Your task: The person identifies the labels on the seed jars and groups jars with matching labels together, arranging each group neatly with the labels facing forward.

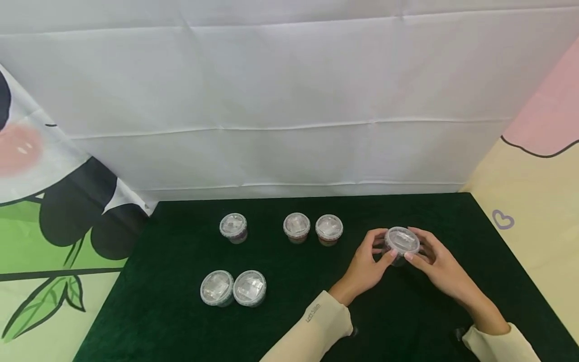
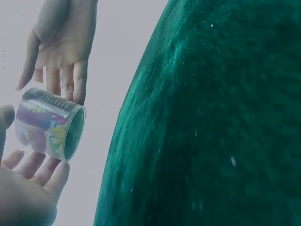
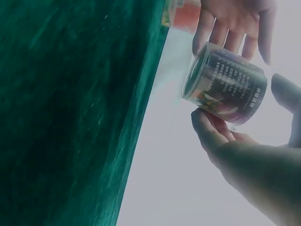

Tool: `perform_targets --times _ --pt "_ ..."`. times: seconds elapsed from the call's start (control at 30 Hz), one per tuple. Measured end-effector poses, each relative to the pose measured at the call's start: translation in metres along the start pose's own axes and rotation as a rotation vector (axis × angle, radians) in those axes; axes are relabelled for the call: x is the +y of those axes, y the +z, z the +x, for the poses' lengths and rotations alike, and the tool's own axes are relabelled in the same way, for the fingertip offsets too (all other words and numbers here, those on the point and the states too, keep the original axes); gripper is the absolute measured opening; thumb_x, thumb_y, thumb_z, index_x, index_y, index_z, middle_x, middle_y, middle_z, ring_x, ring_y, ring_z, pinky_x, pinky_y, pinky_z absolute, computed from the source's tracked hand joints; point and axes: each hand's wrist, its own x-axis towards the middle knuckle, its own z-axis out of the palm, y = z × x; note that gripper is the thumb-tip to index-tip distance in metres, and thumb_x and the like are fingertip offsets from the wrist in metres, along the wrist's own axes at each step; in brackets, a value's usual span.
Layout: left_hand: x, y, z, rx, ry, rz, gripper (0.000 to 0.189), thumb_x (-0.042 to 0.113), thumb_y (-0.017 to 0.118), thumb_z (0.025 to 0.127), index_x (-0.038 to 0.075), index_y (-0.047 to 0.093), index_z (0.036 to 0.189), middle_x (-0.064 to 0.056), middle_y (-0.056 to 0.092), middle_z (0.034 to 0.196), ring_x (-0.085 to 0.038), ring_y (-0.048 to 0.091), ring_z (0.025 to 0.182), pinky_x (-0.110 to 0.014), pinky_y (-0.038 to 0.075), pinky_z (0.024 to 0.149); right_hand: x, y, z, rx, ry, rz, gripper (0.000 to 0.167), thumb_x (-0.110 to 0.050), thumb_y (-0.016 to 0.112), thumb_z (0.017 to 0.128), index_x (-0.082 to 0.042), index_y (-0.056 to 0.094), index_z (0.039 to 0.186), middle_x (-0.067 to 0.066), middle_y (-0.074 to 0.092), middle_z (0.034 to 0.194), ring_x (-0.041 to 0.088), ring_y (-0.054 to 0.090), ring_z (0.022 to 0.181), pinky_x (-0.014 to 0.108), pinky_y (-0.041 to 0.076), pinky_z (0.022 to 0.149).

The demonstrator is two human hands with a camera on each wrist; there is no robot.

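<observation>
A small lidded plastic tub point(image 1: 402, 241) is held between both hands at the right of the dark green cloth. My left hand point(image 1: 364, 265) grips its left side, thumb at the lid's near rim. From the other side my right hand point(image 1: 445, 269) holds it, its thumb also near the rim. Both wrist views show the tub raised off the cloth. Its printed wrap has a colourful picture in the left wrist view, and lines of small text on the tub point(image 3: 230, 84) in the right wrist view. What is inside is hidden by the wrap.
Three similar lidded tubs stand along the back: one tub point(image 1: 233, 227) to the left, then a tub point(image 1: 296, 227) and another tub point(image 1: 329, 229) close together. Nearer the front left, a tub point(image 1: 217, 288) and a second tub point(image 1: 250, 288) stand side by side. A white sheet point(image 1: 289, 100) hangs behind.
</observation>
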Motion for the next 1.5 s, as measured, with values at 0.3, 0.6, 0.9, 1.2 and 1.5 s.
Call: perform_targets --times 0.3,0.6,0.9,1.2,1.5 --pt "0.000 -0.019 -0.017 -0.015 0.034 0.033 0.058 0.021 0.061 0.109 0.008 0.037 0.160 -0.011 0.052 0.157 -0.020 0.054 0.141 -0.030 0.046 0.115 -0.014 0.014 0.003 -0.053 0.029 0.026 0.062 -0.011 0.061 0.108 0.005 0.029 0.159 0.032 0.045 0.153 0.055 0.044 0.141 0.009 0.049 0.093" --pt "0.002 -0.034 -0.033 -0.001 0.020 0.041 0.057 0.023 0.062 0.109 0.008 0.038 0.159 -0.012 0.052 0.155 -0.023 0.055 0.140 -0.032 0.047 0.115 -0.024 0.028 0.006 -0.094 0.023 0.064 0.060 -0.012 0.062 0.108 0.004 0.031 0.158 0.031 0.045 0.153 0.056 0.044 0.141 0.024 0.056 0.098" --pt "0.003 -0.050 -0.050 0.012 -0.009 0.044 0.057 0.023 0.062 0.109 0.010 0.038 0.159 -0.011 0.052 0.155 -0.026 0.054 0.140 -0.039 0.047 0.117 -0.035 0.044 0.009 -0.121 0.026 0.083 0.061 -0.013 0.064 0.107 0.003 0.033 0.157 0.030 0.046 0.152 0.053 0.048 0.140 0.041 0.058 0.102" --pt "0.006 -0.067 -0.066 0.028 -0.031 0.045 0.058 0.023 0.062 0.108 0.010 0.038 0.159 -0.010 0.052 0.154 -0.026 0.054 0.139 -0.040 0.047 0.116 -0.044 0.060 0.012 -0.160 0.021 0.105 0.062 -0.016 0.065 0.106 0.001 0.034 0.157 0.027 0.045 0.152 0.049 0.050 0.140 0.050 0.049 0.111" --pt "0.005 -0.082 -0.083 0.062 -0.028 0.050 0.056 0.023 0.063 0.108 0.008 0.039 0.156 -0.011 0.054 0.151 -0.028 0.056 0.137 -0.042 0.049 0.113 -0.048 0.078 0.015 -0.209 -0.008 0.134 0.062 -0.015 0.067 0.105 0.003 0.035 0.155 0.027 0.046 0.151 0.049 0.050 0.140 0.053 0.047 0.112"
